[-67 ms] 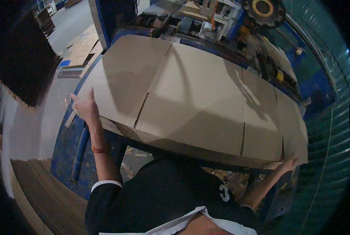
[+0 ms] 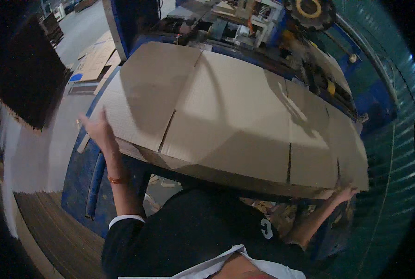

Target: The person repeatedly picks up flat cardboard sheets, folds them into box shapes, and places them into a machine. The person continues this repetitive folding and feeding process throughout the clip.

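A stack of flat, slotted cardboard sheets [image 2: 235, 116] lies across in front of me, its top sheet creased into panels. My left hand [image 2: 100, 132] is beside the stack's left end, thumb and fingers spread, holding nothing. At the near right corner, my right hand [image 2: 344, 193] is closed on the edge of the cardboard. How many sheets it grips cannot be made out, as some of its fingers are hidden.
Behind the stack stands a blue machine with a dark wheel [image 2: 308, 8]. A blue metal table [image 2: 79, 186] shows below my left hand. More stacked cardboard [image 2: 54, 232] is at lower left, and loose sheets [image 2: 93, 60] lie farther back. A green corrugated wall [image 2: 379, 204] rises at right.
My left hand has shifted slightly left, with its fingers still spread. The right end of the top cardboard has moved slightly rightward along with my right hand.
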A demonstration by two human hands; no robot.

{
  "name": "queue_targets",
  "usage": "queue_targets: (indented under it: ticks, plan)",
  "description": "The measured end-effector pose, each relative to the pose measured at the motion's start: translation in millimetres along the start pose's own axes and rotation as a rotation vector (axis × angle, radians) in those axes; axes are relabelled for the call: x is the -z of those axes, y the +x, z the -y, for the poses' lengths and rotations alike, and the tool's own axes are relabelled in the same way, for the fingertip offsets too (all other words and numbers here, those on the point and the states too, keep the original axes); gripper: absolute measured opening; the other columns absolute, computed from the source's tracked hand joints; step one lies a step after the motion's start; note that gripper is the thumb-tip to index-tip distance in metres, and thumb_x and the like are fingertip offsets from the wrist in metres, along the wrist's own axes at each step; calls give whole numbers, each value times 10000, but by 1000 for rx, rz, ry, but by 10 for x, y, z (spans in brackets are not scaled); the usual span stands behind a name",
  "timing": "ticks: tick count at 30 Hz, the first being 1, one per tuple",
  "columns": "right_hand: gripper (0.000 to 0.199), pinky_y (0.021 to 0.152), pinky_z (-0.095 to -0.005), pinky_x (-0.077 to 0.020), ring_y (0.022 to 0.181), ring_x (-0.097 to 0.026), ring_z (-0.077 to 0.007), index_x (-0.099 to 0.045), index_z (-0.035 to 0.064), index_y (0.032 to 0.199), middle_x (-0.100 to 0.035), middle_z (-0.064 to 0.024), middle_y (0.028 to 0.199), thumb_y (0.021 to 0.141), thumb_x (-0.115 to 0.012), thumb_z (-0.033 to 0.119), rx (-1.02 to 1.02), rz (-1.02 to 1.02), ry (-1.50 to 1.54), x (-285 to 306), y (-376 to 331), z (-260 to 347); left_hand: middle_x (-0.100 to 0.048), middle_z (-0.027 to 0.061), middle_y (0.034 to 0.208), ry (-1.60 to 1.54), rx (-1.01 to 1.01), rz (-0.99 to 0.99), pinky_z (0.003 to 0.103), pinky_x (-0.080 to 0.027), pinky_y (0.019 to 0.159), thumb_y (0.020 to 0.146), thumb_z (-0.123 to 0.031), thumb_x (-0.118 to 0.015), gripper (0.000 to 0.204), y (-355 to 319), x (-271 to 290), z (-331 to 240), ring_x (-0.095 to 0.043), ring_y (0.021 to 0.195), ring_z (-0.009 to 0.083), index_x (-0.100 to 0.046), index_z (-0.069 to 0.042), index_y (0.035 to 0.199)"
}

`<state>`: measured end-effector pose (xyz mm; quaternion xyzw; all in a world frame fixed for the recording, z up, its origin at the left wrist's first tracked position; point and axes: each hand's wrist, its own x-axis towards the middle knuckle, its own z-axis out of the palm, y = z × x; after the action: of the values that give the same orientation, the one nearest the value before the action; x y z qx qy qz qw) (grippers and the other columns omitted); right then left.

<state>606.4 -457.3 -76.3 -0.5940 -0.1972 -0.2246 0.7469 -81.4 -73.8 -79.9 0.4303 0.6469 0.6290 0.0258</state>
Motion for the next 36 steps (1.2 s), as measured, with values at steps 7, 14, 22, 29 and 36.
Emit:
queue_targets:
  ticks: [7, 14, 22, 29, 36]
  plan:
    - [505, 840, -363, -439, 1011, -522, -258, -416, -18, 1256, -520, -154, 1173, 799, -578, 123, -311, 149, 68, -142, 310, 885, -541, 94, 876, -994, 547, 208, 313, -474, 748, 812, -50, -562, 189, 272, 98, 177, -568, 805, 174, -515, 32, 975]
    - [292, 849, -357, -437, 945, -550, -246, -563, -8, 1089, -598, -120, 1037, 804, -564, 55, 104, 192, -617, 191, -1096, 1340, -588, 127, 1054, -685, 318, 496, 335, -459, 825, 815, -55, -580, 289, -97, 334, -467, -587, 907, 231, -544, 58, 1079]
    - [281, 817, -374, -466, 960, -593, -287, -677, 68, 885, -635, -103, 981, 658, -614, -85, 489, 952, -546, -258, -1598, 1195, -447, 131, 1331, -63, -1048, 1304, 446, -297, 1036, 714, -22, -546, 502, -1073, 161, -1195, -405, 1240, 325, -565, -153, 1198]
    - [341, 950, -418, -383, 1127, -481, -325, -644, 91, 999, -553, -110, 1172, 662, -689, 83, 428, 1186, -532, -545, -1337, 1105, -408, 115, 1360, 107, -1262, 1268, 465, -279, 1046, 801, -154, -460, 483, -1110, -119, -1121, -395, 1246, 315, -481, -185, 1283]
    - [502, 971, -430, -366, 1219, -406, -312, -599, 108, 1114, -456, -109, 1306, 684, -668, 358, 778, 1500, -613, -1398, -1026, 763, -426, 134, 1335, -19, -1115, 1145, 444, -305, 1036, 747, -117, -614, 582, -716, -764, -1132, -408, 1228, 316, -454, -165, 1304]
